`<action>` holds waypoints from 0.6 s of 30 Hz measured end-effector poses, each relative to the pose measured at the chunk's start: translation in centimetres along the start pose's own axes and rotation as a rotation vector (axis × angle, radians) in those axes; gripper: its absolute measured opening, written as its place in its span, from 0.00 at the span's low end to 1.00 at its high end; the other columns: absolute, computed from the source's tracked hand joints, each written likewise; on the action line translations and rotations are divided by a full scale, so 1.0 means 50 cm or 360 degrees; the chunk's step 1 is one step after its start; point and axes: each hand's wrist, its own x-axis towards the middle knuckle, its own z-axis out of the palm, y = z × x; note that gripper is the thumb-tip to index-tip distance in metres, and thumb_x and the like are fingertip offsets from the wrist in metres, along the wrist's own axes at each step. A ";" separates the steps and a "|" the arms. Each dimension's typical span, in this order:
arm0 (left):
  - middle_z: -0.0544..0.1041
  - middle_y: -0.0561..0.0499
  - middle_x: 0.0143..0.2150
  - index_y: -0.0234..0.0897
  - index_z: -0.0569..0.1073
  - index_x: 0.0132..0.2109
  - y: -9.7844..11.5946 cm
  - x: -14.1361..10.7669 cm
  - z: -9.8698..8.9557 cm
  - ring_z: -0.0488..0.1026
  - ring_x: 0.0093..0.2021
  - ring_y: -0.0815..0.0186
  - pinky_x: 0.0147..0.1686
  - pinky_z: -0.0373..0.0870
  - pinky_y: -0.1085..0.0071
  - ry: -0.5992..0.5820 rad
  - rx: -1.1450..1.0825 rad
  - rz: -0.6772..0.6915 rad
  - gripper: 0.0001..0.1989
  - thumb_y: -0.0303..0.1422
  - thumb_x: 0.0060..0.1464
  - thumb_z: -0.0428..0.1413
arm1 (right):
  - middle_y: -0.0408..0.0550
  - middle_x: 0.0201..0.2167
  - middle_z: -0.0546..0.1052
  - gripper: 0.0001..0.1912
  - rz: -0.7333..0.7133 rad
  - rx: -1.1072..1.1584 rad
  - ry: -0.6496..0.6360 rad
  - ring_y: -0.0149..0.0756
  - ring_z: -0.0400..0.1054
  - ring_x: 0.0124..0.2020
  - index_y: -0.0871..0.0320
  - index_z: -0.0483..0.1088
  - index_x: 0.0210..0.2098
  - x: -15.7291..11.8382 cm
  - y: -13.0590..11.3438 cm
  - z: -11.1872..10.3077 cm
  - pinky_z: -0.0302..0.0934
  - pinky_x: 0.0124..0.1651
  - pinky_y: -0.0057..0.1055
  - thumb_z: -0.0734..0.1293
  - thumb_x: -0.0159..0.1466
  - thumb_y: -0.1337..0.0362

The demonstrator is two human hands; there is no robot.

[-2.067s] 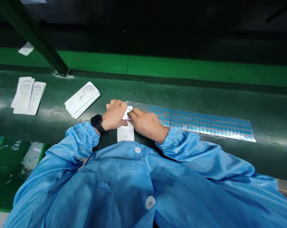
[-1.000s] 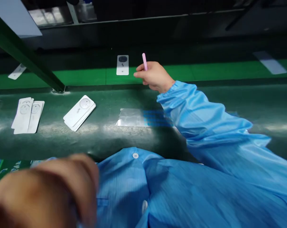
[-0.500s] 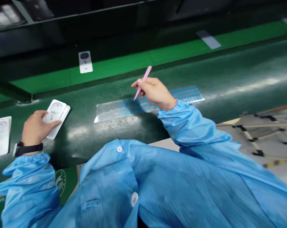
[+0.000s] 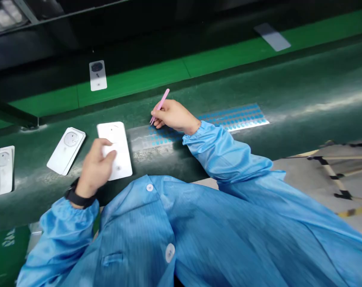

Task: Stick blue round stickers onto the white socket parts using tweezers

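My left hand (image 4: 98, 162) has its thumb and fingers closed on a white phone back panel (image 4: 122, 153), held near the left end of a sticker strip. Pink tweezers (image 4: 160, 104) are in my right hand (image 4: 176, 115), tilted with their tips pointing down. The tips are by the left-hand blue dots of the sticker strip (image 4: 234, 117), a clear sheet with rows of small blue dots. My right hand and wrist cover its middle. Left of my left hand, a small stack of white phone panels (image 4: 62, 153) shows a round camera area on top.
More white panels (image 4: 5, 165) lie at the far left. On the green conveyor belt (image 4: 157, 75) behind the dark green bench surface (image 4: 303, 91) rest one panel with a dark round spot (image 4: 98, 75) and a plain pale one (image 4: 272, 36). A pipe frame (image 4: 333, 175) stands at lower right.
My left hand has moved right from the stack, now with a panel that shows its plain side. The tweezers in my right hand have shifted left along the strip, tips lower.
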 end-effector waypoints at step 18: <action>0.85 0.35 0.56 0.37 0.79 0.60 0.021 0.033 0.041 0.80 0.60 0.39 0.61 0.75 0.43 -0.0340 0.0527 0.0445 0.18 0.38 0.68 0.59 | 0.42 0.21 0.79 0.15 0.0025 -0.0187 -0.0014 0.30 0.75 0.21 0.58 0.72 0.30 0.015 0.026 -0.006 0.70 0.24 0.23 0.70 0.73 0.77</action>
